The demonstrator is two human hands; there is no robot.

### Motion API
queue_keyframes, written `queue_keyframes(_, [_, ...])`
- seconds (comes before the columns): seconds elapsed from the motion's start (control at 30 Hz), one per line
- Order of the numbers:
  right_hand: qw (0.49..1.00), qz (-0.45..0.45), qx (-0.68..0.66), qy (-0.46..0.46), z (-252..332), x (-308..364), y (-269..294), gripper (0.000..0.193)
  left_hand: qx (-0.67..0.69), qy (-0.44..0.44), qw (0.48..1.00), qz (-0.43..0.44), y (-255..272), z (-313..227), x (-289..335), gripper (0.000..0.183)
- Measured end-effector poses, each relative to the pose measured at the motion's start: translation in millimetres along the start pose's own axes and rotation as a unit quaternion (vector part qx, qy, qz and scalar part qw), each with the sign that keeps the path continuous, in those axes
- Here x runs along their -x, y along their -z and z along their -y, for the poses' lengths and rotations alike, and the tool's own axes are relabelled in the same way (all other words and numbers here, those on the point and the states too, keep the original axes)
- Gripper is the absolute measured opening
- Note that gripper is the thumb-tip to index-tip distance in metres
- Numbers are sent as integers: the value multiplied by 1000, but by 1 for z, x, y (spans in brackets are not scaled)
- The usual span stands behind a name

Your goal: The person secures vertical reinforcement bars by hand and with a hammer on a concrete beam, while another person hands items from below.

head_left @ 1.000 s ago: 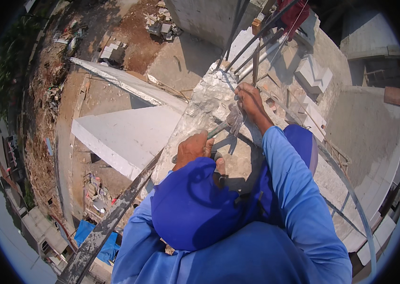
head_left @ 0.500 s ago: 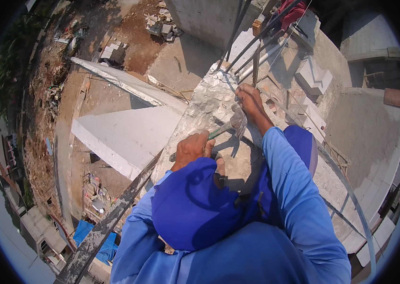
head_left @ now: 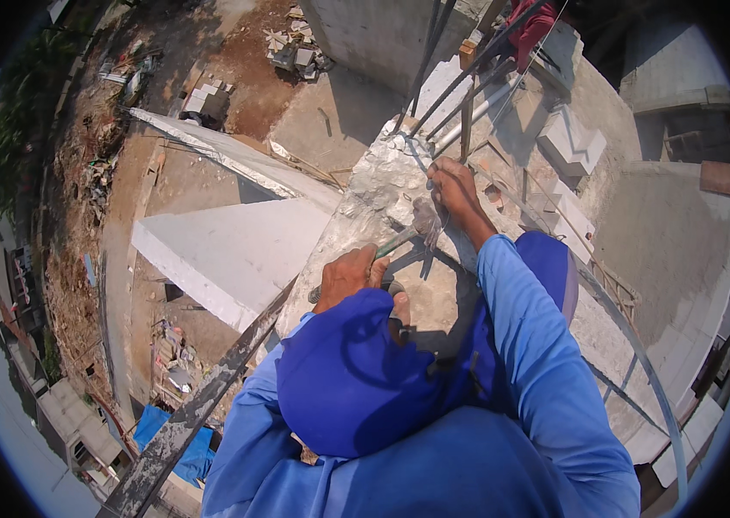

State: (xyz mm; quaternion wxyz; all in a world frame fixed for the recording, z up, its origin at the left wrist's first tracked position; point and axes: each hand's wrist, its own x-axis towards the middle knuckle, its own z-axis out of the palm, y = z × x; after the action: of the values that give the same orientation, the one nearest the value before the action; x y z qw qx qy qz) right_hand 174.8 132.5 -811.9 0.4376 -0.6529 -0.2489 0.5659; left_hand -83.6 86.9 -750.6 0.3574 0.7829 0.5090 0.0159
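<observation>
My left hand (head_left: 347, 281) is wrapped round the green handle of a hammer (head_left: 396, 242), whose head is smeared by motion. The hammer head hangs over the rough top of a concrete wall (head_left: 382, 187), just below my right hand (head_left: 456, 192). The fingers of my right hand are closed in a pinch near the foot of some steel bars (head_left: 428, 73). Whatever they pinch is too small to make out. A bare foot (head_left: 400, 312) rests on the concrete close to my left hand.
Far below on the left are a sloping white slab (head_left: 227, 246), dirt ground and a blue tarp (head_left: 196, 453). A dark beam (head_left: 183, 423) runs along my left. White blocks (head_left: 570, 138) lie to the right. A person in a red garment (head_left: 530, 33) is at the far edge.
The hammer head has shifted slightly left and up, and is more blurred. My right hand has dropped a little lower, with its fingers still pinched.
</observation>
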Motion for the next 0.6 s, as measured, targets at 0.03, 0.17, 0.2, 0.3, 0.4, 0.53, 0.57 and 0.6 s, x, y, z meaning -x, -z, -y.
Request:
queue_keyframes(0.03, [1000, -1, -9, -10, 1, 2, 1, 12, 9, -8, 1000, 8, 2, 1, 5, 30])
queue_keyframes(0.17, [997, 10, -64, -37, 11, 12, -7, 8, 24, -3, 998, -63, -13, 29, 37, 25])
queue_keyframes(0.2, [996, 11, -81, -43, 13, 15, -8, 8, 1, 33, 998, -60, -16, 37, 43, 27])
queue_keyframes(0.3, [985, 18, -164, -52, 18, 19, -10, 8, -35, 10, 986, -166, -22, 37, 44, 32])
queue_keyframes(0.4, [973, 36, -217, -65, 29, 29, -22, 10, 36, -86, 977, -194, -21, 21, 18, 38])
queue_keyframes(0.53, [959, 59, -275, -38, 36, 41, -46, 11, 428, 37, 902, 33, -10, -36, -35, 38])
queue_keyframes(0.57, [957, 66, -280, -35, 37, 45, -51, 12, 528, 66, 843, 72, -8, -45, -42, 37])
queue_keyframes(0.6, [956, 70, -284, -29, 36, 48, -54, 12, 620, 91, 771, 115, -8, -51, -50, 35])
